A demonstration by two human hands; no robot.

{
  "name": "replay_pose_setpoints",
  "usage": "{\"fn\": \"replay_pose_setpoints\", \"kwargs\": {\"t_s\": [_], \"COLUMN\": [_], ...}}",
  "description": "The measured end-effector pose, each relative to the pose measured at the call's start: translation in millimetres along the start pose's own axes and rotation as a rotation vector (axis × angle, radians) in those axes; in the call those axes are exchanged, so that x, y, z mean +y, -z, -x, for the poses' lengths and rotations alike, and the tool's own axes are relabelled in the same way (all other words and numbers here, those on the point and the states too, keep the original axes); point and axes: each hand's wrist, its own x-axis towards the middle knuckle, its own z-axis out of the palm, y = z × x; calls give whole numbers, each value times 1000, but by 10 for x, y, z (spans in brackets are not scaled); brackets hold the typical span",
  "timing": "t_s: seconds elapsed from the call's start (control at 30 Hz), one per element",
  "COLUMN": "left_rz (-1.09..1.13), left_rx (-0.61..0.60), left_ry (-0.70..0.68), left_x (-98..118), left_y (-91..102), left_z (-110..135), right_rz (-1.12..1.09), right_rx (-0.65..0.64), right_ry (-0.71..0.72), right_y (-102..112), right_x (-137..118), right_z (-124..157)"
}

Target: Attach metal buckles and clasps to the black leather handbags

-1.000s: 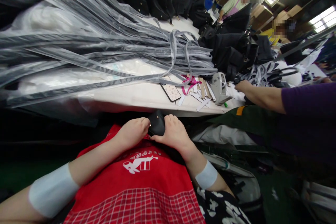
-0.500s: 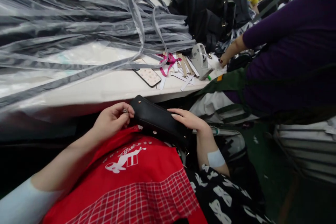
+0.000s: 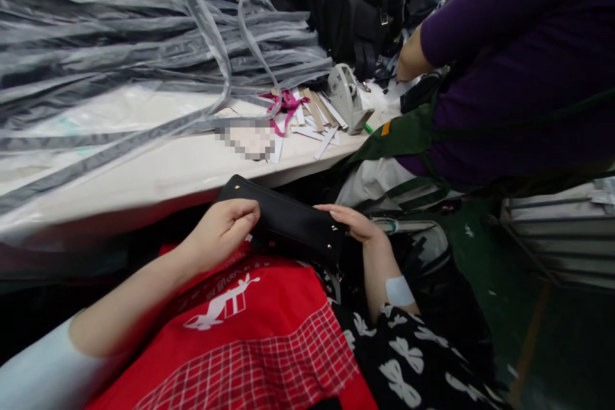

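Note:
A black leather-like bag (image 3: 288,214) lies across my lap, its long flat face up, with small gold metal studs near its corners. My left hand (image 3: 230,230) is closed in a fist over the near left part of that face. Whatever its fingers may hold is hidden. My right hand (image 3: 353,223) grips the bag's right end, fingers stretched along its far edge and thumb out of sight. Below the bag hangs a red apron (image 3: 259,320) with a white print.
Plastic-wrapped dark straps (image 3: 144,45) cover much of the white table (image 3: 158,173). On it are a tape dispenser (image 3: 348,99), paper strips (image 3: 314,115), a pink ribbon (image 3: 287,104) and black bags (image 3: 336,6). A co-worker in a purple sleeve (image 3: 471,32) stands close on the right.
My left hand has moved right, onto the bag's face, and its fingers have turned out of sight. My right hand has shifted slightly toward the bag's right end. The view has swung a little.

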Motion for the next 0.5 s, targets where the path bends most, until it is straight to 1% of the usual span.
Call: {"fn": "replay_pose_setpoints", "kwargs": {"t_s": [0.07,0.13,0.27,0.33,0.43,0.5], "left_rz": [-106,-205,-271,-320,-491,-615], "left_rx": [-25,-73,-275,-343,-391,-412], "left_ry": [-51,-118,-287,-383,-470,-500], "left_x": [48,122,305,382,461,496], "left_y": [-86,-213,-556,-725,-914,-994], "left_z": [-53,-143,-392,-514,-652,-701], "right_rz": [-152,-216,-227,-278,-359,-369], "right_rx": [75,136,153,195,300,321], "right_ry": [-10,-6,43,49,-12,-39], "right_y": [-84,-158,-225,-236,-248,-248], "right_x": [87,131,141,150,181,203], "right_z": [3,-12,-57,-76,-96,-102]}}
